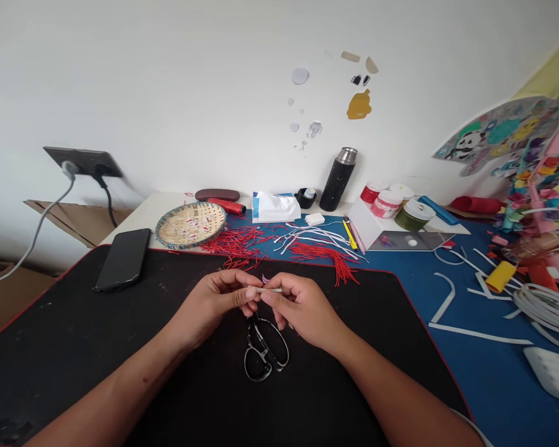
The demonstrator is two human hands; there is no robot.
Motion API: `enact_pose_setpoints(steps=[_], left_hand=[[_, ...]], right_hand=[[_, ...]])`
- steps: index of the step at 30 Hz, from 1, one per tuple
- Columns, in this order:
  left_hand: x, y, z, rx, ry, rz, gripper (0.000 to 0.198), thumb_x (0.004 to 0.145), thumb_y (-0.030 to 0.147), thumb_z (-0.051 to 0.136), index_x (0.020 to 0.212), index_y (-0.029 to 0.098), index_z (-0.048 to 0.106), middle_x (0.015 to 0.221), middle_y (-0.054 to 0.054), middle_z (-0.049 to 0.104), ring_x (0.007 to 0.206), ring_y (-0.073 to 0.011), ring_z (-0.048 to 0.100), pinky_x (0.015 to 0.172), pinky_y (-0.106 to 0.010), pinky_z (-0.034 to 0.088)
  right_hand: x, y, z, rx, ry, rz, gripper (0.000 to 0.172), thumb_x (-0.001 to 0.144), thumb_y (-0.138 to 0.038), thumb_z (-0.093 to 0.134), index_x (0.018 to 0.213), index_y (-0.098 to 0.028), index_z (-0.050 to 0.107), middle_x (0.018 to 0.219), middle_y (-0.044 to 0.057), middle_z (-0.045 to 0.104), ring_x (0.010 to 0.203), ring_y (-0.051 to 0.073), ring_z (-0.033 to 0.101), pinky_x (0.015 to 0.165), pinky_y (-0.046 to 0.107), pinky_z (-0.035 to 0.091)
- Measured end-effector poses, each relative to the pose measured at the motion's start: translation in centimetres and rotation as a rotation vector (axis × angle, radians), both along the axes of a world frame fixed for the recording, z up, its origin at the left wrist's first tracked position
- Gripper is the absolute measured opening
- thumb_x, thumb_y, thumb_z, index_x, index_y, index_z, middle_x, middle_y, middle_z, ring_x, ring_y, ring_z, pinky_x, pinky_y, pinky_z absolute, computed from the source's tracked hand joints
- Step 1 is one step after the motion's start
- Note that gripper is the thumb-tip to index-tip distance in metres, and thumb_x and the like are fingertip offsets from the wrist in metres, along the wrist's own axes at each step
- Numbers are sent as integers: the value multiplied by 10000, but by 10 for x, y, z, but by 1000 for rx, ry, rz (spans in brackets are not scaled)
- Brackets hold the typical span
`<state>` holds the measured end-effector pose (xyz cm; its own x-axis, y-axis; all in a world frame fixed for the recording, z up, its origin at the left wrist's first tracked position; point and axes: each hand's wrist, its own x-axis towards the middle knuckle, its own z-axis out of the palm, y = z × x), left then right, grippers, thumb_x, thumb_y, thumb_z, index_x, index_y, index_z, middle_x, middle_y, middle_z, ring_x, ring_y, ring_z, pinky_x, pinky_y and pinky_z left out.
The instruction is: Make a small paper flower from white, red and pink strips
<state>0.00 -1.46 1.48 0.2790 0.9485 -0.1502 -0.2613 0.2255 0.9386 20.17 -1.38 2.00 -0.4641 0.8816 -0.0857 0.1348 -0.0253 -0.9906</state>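
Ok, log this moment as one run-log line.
left hand: pinches white strip | right hand: pinches same strip | below hands: scissors on black desk mat

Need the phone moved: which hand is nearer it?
The left hand, in front of and to the right of the black smartphone; the right hand is farther right, beyond the left hand.
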Motion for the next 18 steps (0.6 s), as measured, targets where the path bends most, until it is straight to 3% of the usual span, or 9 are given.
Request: enact_pose_setpoints(steps=[8, 18], left_hand=[[0, 0, 2, 49, 115, 8, 245, 713, 326, 917, 887, 174, 834, 755, -41, 761, 621, -150, 660, 612, -252, 555], [0, 0, 3, 56, 204, 47, 287, 694, 422, 916, 743, 166, 796, 668, -39, 744, 586, -155, 654, 582, -254, 548]], right_hand=[[1, 1, -4, 62, -30, -13, 229, 973, -404, 617, 906, -192, 672, 596, -44, 581, 487, 98, 540, 493, 207, 420], [2, 2, -12, 198, -175, -2, 244, 1001, -414, 604, 1010, -223, 756, 671, -15, 637, 540, 123, 574, 543, 236, 421]])
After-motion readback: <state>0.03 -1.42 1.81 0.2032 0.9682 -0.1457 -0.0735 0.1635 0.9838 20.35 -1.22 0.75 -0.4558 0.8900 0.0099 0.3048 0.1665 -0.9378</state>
